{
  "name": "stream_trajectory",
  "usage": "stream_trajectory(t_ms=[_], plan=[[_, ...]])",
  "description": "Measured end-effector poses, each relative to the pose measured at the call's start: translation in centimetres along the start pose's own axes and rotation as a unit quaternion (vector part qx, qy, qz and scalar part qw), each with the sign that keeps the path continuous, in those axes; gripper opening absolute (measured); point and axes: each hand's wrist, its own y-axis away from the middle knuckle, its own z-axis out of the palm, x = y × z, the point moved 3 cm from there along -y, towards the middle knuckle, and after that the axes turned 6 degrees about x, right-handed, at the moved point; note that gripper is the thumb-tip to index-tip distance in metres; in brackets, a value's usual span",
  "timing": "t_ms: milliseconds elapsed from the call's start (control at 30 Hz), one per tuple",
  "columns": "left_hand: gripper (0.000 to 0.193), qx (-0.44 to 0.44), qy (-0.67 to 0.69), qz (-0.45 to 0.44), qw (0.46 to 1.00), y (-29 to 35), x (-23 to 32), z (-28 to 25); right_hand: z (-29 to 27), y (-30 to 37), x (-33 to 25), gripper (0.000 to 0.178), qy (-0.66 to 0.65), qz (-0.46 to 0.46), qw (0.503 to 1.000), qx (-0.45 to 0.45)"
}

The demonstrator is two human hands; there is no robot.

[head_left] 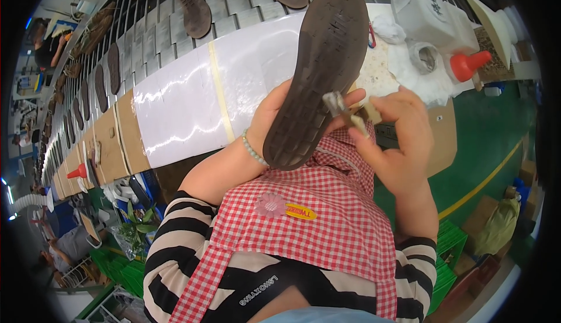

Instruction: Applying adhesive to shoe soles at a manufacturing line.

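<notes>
A dark brown shoe sole (315, 74) is held up and tilted over the front edge of the table, its treaded face toward me. My left hand (274, 105) grips it from behind, with fingertips showing past its right edge. In my right hand (404, 133), thumb and fingers pinch a small brush-like tool (336, 104). Its pale end lies at the right edge of the sole, near my left fingertips. Tan pieces show between the right fingers, but blur hides the tool's exact kind, and I cannot tell whether it touches the sole.
Beyond the table's white sheet (181, 112), a slatted conveyor (158, 42) carries several soles and shoes. At the right stand a white plastic container (423, 16), a roll of tape (423, 57) and a red-capped bottle (467, 66). Green crates (447, 258) sit low at right.
</notes>
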Motion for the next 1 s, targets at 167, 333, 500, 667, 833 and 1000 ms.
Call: stream_trajectory(t_ms=[167,333,500,667,833,1000], plan=[[0.052,-0.008,0.011,-0.014,1.0,0.2,-0.3,0.0,-0.6,-0.3,0.4,0.046,0.002,-0.006,1.0,-0.016],[0.052,0.055,-0.066,0.0,0.996,0.4,-0.6,-0.3,-1.1,-0.9,1.3,0.044,0.057,-0.007,0.997,0.052],[0.054,0.037,-0.041,-0.047,0.997,0.8,-0.5,-0.2,-1.8,-1.1,1.4,0.043,0.055,-0.029,0.998,0.02],[0.056,0.009,-0.021,-0.081,0.996,0.7,-0.4,-1.1,-2.5,-1.9,2.6,0.042,0.059,0.019,0.996,0.063],[0.058,-0.013,-0.022,-0.111,0.993,0.9,-0.3,-1.6,-2.9,-2.0,2.6,0.041,0.035,-0.017,0.999,0.036],[0.06,-0.07,-0.018,-0.127,0.989,0.2,-0.5,-1.5,-3.8,-2.9,4.7,0.041,0.104,0.035,0.991,0.073]])
